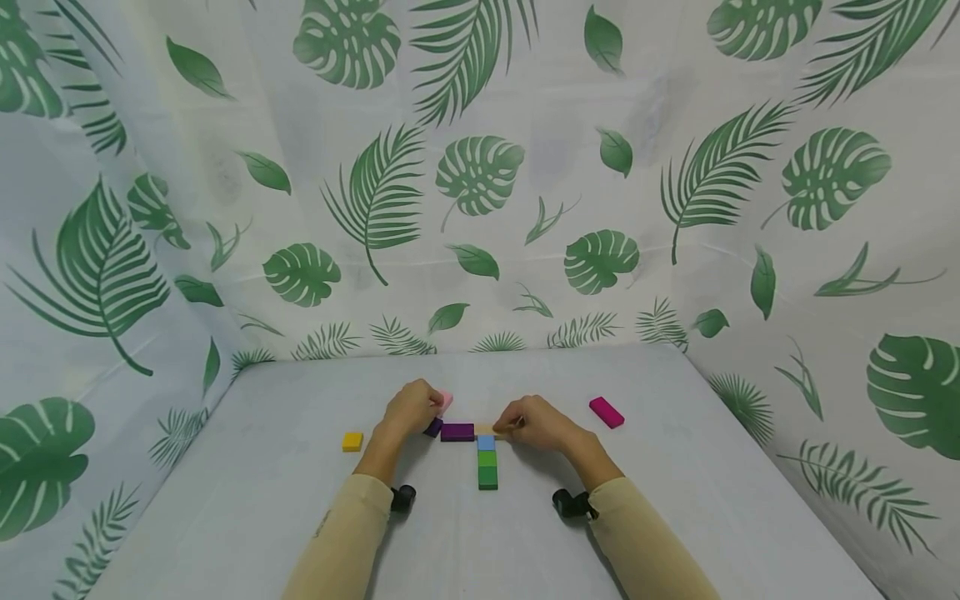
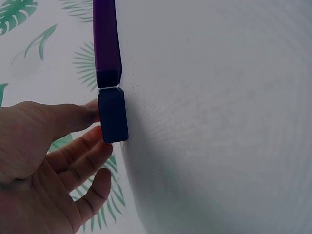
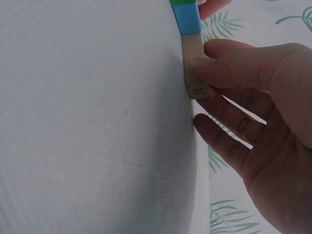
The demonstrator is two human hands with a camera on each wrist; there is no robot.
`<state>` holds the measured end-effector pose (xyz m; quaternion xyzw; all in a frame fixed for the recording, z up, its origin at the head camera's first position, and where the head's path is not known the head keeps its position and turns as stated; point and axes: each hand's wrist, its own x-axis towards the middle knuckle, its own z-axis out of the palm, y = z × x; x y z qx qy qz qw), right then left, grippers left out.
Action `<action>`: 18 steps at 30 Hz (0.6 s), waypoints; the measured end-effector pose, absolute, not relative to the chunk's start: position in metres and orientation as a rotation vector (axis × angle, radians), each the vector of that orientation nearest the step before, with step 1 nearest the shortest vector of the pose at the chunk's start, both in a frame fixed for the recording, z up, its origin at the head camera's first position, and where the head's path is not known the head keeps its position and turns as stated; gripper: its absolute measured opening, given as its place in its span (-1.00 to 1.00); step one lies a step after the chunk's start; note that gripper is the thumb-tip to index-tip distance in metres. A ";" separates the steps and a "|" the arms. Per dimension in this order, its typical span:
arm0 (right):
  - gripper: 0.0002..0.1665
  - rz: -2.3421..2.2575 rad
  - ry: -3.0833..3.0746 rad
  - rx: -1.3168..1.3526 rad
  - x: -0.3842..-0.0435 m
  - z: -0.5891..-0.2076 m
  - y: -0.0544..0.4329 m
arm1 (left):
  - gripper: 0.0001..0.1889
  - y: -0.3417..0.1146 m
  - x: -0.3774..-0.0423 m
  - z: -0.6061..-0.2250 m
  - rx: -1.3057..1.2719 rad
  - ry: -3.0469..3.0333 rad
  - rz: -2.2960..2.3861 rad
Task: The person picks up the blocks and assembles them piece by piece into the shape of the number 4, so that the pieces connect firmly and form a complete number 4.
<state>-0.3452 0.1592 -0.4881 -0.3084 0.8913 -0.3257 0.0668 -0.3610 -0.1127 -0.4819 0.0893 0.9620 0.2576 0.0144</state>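
Purple rectangular block (image 1: 457, 432), head view: toward the white table's (image 1: 225, 500) far edge; left hand (image 1: 408, 408), right hand (image 1: 536, 422) apart.
Dark-blue rectangular block (image 2: 113, 117), left wrist: left hand pinches it; sideways pressure could shove purple.
Bare wooden block (image 3: 192, 48), right wrist: right hand pinches it; a slip could jog light-blue block (image 3: 187, 19).

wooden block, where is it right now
In the head view, the wooden block is pinched by the right hand, just right of the purple block, beyond the light blue block.

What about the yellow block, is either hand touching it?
No, in the head view the yellow block lies apart, left of both the left hand and right hand.
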 end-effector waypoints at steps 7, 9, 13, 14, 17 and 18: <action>-0.77 -0.995 2.684 -0.924 -0.344 -0.487 0.159 | -0.76 -0.113 -0.359 -0.481 0.299 2.985 0.824; -0.77 -0.996 2.680 -0.933 -0.344 -0.487 0.159 | -0.76 -0.113 -0.359 -0.481 0.305 2.982 0.828; -0.77 -0.999 2.679 -0.947 -0.344 -0.486 0.159 | -0.76 -0.112 -0.359 -0.482 0.318 2.983 0.828; -0.77 -0.999 2.680 -0.949 -0.344 -0.486 0.159 | -0.76 -0.112 -0.359 -0.482 0.318 2.982 0.829; -0.77 -0.996 2.684 -0.949 -0.344 -0.487 0.159 | -0.75 -0.111 -0.360 -0.483 0.317 2.976 0.830; -0.77 -0.996 2.685 -0.948 -0.344 -0.486 0.159 | -0.75 -0.111 -0.360 -0.483 0.319 2.975 0.830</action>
